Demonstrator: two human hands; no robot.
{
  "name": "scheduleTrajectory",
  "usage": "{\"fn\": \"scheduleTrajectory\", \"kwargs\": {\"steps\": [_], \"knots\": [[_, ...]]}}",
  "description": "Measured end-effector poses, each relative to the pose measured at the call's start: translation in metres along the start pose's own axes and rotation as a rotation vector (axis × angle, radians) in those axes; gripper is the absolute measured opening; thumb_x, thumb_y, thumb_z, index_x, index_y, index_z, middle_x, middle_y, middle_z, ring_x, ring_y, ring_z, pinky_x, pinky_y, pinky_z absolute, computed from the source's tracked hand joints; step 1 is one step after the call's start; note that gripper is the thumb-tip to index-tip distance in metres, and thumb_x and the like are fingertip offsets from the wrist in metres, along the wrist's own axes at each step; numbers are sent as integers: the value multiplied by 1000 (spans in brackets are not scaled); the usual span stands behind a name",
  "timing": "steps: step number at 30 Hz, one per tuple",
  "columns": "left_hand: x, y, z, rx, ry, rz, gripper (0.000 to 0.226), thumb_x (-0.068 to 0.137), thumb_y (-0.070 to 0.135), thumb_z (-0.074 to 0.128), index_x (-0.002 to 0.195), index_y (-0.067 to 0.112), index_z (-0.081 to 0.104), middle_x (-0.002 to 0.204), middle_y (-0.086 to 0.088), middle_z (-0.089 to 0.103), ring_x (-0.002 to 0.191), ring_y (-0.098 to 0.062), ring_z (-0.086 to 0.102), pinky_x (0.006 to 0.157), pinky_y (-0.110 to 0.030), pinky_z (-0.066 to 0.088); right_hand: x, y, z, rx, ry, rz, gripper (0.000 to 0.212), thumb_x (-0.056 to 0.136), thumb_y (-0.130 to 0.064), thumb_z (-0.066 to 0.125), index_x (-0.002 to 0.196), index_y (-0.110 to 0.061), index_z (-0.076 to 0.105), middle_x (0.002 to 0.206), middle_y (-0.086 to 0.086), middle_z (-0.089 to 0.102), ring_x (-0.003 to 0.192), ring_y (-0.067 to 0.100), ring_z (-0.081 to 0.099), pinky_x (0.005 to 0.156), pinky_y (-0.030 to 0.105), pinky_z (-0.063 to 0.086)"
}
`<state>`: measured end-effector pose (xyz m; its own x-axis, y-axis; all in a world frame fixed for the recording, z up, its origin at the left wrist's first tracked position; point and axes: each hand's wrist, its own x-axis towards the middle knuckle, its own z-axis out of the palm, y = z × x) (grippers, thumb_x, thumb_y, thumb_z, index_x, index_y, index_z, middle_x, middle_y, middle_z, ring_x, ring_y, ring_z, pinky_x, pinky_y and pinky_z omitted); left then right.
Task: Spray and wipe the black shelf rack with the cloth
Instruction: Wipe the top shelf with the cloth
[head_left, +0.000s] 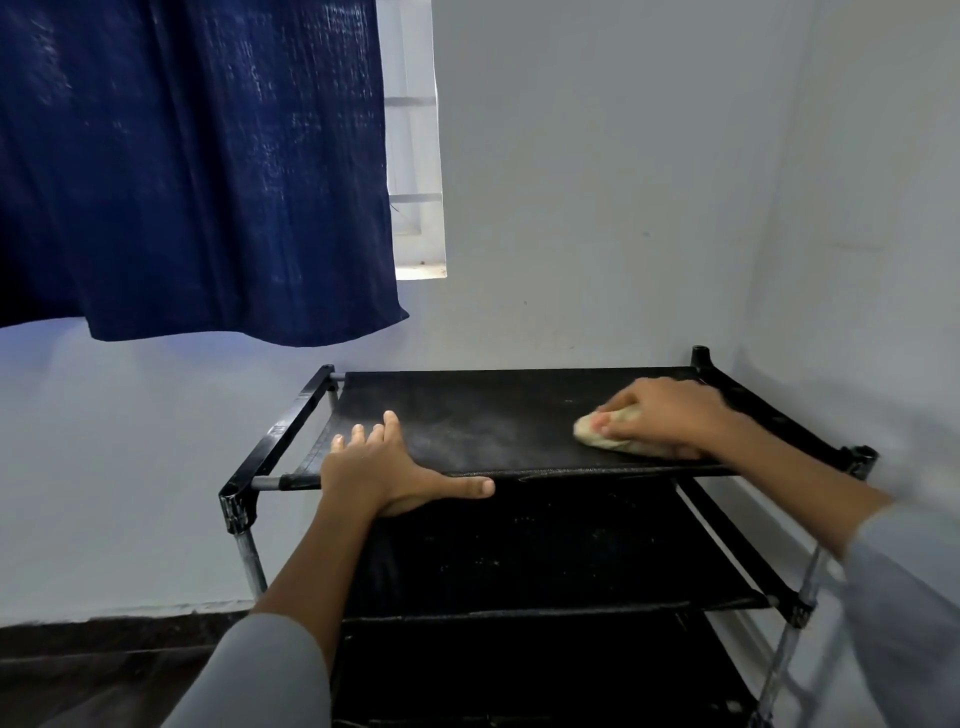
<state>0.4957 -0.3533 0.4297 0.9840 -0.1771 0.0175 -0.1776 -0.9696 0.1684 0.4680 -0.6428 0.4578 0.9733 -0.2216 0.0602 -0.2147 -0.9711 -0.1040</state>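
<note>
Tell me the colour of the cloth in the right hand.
Pale yellow, cream-like. The cloth shows best in the head view, under the right hand.

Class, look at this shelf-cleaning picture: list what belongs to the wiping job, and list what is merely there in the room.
Part of the job:
black shelf rack
cloth, gripped by the right hand
left hand, steadying the top shelf's front edge

Merely there:
blue curtain
window
wall

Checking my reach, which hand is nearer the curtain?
Left. The left hand rests on the shelf rack's front-left, below the curtain; the right hand wipes far right.
</note>
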Motion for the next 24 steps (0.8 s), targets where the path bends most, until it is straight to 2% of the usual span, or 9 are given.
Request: {"fn": "scheduleTrajectory", "kwargs": {"steps": [3,7,10,13,16,20,24], "knots": [[-2,1,0,19,16,-1,146,36,97,40,152,15,4,157,-9,18,145,-30,15,115,-46,17,3,21,1,1,12,78,38,80,-62,57,117,-54,59,121,-10,64,111,18,58,82,32,44],[-1,-1,2,29,55,17,148,32,99,36,152,17,7,155,-8,26,143,-30,21,113,-46,22,2,-9,2,17,62,34,38,82,-59,58,118,-49,61,121,-6,64,114,21,56,79,30,38],[1,-1,3,23,67,15,149,31,100,36,152,18,6,154,-7,30,142,-29,25,113,-45,24,0,-54,6,92,77,-45,41,78,-63,58,114,-45,66,122,-4,65,115,24,57,85,31,41],[1,0,3,-2,77,9,151,30,99,40,152,19,2,153,-5,30,142,-26,26,113,-43,24,2,-116,19,133,118,-154,42,72,-63,59,105,-39,70,114,1,68,107,27,60,78,32,41],[3,-3,4,-52,84,18,154,28,99,43,151,19,-3,152,-6,34,140,-25,30,112,-42,26,0,-156,25,111,127,-305,40,83,-62,54,112,-39,69,112,1,68,104,26,61,75,32,39],[1,-2,3,-53,59,26,151,31,98,45,151,21,-4,153,-6,31,140,-26,30,111,-44,27,-9,-133,12,107,3,-394,44,82,-71,51,120,-51,60,118,-6,64,108,21,59,78,32,38],[-1,-1,1,-18,53,14,150,32,99,43,152,20,-2,155,-5,28,140,-27,31,111,-45,28,-11,-86,-3,52,-114,-392,49,77,-77,50,121,-57,55,124,-13,61,109,17,58,79,33,42]]}}
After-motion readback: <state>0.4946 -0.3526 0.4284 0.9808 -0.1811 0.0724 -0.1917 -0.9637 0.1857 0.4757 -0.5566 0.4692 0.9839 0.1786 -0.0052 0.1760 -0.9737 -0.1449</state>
